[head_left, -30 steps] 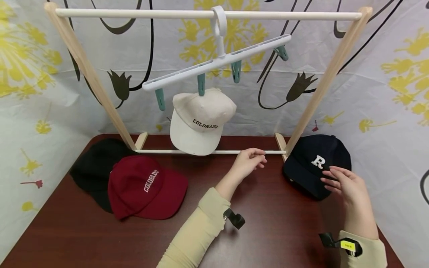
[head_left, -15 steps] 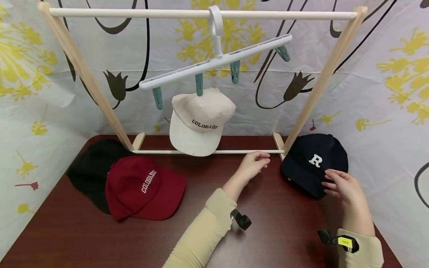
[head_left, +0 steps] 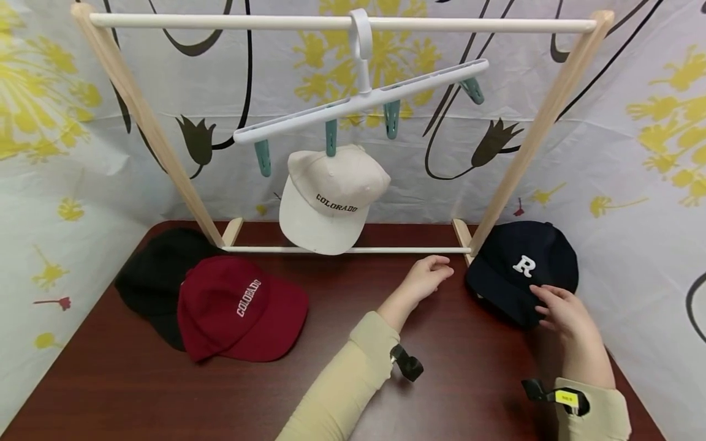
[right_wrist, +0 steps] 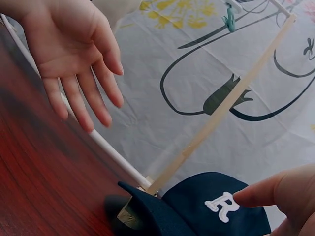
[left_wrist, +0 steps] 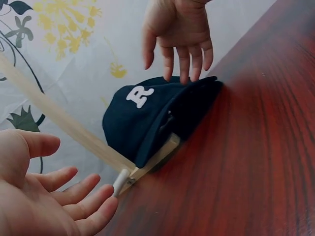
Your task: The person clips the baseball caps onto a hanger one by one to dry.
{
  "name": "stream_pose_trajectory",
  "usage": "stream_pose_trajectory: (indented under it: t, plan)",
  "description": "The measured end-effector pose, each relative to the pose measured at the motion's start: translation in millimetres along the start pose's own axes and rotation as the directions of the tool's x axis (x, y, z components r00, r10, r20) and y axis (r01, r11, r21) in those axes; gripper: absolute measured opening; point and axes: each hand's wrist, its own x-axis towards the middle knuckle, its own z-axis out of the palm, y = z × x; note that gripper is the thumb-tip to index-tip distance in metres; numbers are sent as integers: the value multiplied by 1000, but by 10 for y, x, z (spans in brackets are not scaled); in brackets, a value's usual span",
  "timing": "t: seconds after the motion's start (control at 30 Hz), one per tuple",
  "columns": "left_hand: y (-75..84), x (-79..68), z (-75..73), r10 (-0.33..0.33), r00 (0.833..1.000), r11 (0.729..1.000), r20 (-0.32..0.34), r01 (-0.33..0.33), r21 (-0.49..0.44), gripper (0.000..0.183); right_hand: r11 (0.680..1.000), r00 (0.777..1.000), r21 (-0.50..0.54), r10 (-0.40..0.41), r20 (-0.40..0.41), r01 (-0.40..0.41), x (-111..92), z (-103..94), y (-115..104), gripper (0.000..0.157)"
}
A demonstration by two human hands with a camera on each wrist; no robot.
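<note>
At the right end of the table lies a navy baseball cap (head_left: 518,269) with a white R on its front. My right hand (head_left: 565,315) is at the cap's near right side, fingers loosely bent, and its fingertips overlap the cap in the head view. To the cap's left, my left hand (head_left: 421,282) hovers over the table with relaxed fingers and nothing in them. In the left wrist view the left palm (left_wrist: 29,191) faces up beside the foot of the rack. A white cap (head_left: 331,199) lettered COLORADO hangs from a teal clip (head_left: 331,138) on the white hanger (head_left: 364,101).
A wooden-sided rack (head_left: 518,153) with a white top rail (head_left: 220,22) stands at the back, the hanger tilting down leftward. On the left, a maroon cap (head_left: 237,312) overlaps a black cap (head_left: 160,275). Patterned cloth (head_left: 634,245) surrounds the dark wooden table (head_left: 138,392).
My left hand has moved right and slightly nearer, toward the navy cap. The right hand has dropped a little at the cap's side. The hanger sways slightly.
</note>
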Motion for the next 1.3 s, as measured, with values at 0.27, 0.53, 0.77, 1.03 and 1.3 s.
stream_pose_trajectory:
  t: [0.27, 0.53, 0.77, 1.03, 1.3]
  plan:
    - [-50, 42, 121, -50, 998, 999, 32, 49, 15, 46, 999, 999, 31, 46, -16, -45, 9, -3, 3, 85]
    - [-98, 47, 204, -14, 999, 997, 43, 11, 75, 51, 998, 999, 29, 49, 3, -49, 5, 2, -13, 84]
    - [-75, 27, 266, -34, 995, 996, 96, 27, 83, 56, 993, 998, 103, 56, 33, -59, 31, 5, 4, 82]
    - [-79, 24, 354, -14, 990, 997, 138, 3, 77, 56, 992, 998, 106, 68, 9, -68, 44, -14, 29, 81]
    - [-73, 24, 409, -7, 988, 998, 157, -4, 67, 55, 987, 991, 124, 111, -78, -101, 73, -35, 68, 82]
